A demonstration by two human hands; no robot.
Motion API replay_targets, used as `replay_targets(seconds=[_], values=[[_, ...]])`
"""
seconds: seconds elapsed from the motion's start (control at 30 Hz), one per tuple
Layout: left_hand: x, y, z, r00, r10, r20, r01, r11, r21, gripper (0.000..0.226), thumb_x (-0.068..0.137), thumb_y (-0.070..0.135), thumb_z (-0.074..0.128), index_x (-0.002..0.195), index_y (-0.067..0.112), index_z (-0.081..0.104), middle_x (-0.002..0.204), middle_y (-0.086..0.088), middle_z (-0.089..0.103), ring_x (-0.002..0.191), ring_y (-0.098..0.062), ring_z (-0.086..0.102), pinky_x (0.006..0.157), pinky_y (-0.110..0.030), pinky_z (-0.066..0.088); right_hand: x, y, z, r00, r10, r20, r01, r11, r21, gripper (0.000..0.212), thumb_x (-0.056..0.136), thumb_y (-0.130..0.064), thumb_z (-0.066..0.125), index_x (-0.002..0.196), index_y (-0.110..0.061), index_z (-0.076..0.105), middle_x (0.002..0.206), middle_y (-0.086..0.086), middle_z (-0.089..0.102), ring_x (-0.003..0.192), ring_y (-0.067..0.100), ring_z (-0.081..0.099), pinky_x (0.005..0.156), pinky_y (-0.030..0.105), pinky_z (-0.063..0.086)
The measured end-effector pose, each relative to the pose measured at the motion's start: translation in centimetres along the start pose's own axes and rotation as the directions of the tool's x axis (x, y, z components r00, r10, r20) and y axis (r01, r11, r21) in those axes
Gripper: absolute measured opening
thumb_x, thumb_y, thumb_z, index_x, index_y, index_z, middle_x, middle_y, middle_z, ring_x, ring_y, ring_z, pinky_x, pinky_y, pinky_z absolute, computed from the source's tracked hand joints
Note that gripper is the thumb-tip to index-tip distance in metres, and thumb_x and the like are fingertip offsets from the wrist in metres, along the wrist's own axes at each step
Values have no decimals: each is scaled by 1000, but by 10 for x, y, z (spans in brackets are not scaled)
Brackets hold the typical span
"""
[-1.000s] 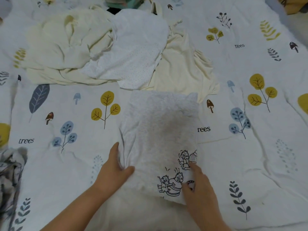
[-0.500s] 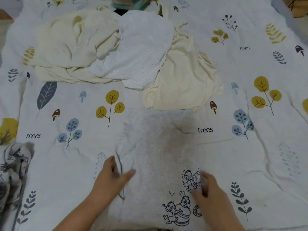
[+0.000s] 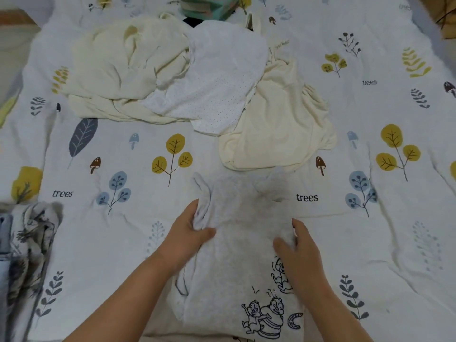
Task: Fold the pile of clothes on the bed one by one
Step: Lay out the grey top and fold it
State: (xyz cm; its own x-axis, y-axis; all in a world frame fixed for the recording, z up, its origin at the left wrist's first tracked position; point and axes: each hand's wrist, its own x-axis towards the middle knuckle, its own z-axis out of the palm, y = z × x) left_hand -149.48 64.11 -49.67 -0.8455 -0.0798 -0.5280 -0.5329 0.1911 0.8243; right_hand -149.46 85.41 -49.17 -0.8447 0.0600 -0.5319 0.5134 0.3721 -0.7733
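On the white bedsheet printed with leaves, mushrooms and the word "trees" (image 3: 320, 233), a pale grey fleecy garment with a black line drawing of two chipmunks (image 3: 241, 255) lies flat at the near middle. Both bare hands grasp it: the left hand (image 3: 190, 233) bunches the garment's left edge between thumb and curled fingers, and the right hand (image 3: 298, 245) pinches its right edge, thumb on top of the cloth. Beyond the grey garment lies the unfolded pile: a cream crumpled garment (image 3: 123, 70) to the far left, a white fabric piece with tiny dots (image 3: 222, 87) over the middle, and a cream soft top (image 3: 278, 134) whose hem lies just beside the grey garment's far edge. Far left of the grey garment, at the sheet's edge, sits a grey and white patterned cloth (image 3: 29, 243). Behind the pile a teal striped item (image 3: 207, 6) shows in part.
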Motion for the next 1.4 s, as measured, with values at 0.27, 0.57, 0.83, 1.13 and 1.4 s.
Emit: replay_targets(seconds=[0.27,0.57,0.83,1.13,1.4], values=[[-69,55,-16,996,64,-64,-73,988,-139,48,83,1,63,119,32,56,112,10,68,103,-10,65,87,-32,52,-50,-52,-34,990,-139,24,137,989,61,32,87,-4,56,103,-32,58,81,-10,67,67,-4,62,51,9,46],[-156,116,-36,966,169,-197,-215,945,-246,54,82,1,65,110,46,58,111,19,67,100,-6,65,80,-27,54,-114,-126,-74,932,-330,148,326,944,49,39,83,-1,57,97,-37,55,76,-9,64,62,-4,59,49,8,43],[-233,140,-71,931,184,-315,-282,911,-301,55,69,15,70,114,45,58,118,10,66,107,-16,64,91,-42,51,-167,-173,-68,860,-434,270,431,900,74,41,84,-2,55,101,-40,54,76,-14,66,64,-4,60,50,6,43],[-308,125,-151,869,168,-465,-321,908,-271,59,75,10,70,125,36,52,122,11,63,111,-15,61,95,-41,48,-224,-214,10,751,-497,434,487,862,144,41,89,-1,52,115,-33,50,94,-6,66,67,-4,61,55,6,44],[-347,76,-267,866,133,-482,-306,904,-299,55,74,6,69,116,39,57,116,9,66,105,-13,65,79,-27,54,-266,-230,135,723,-485,492,492,861,126,44,91,-8,50,127,-31,44,108,-8,63,91,7,62,77,22,51]])
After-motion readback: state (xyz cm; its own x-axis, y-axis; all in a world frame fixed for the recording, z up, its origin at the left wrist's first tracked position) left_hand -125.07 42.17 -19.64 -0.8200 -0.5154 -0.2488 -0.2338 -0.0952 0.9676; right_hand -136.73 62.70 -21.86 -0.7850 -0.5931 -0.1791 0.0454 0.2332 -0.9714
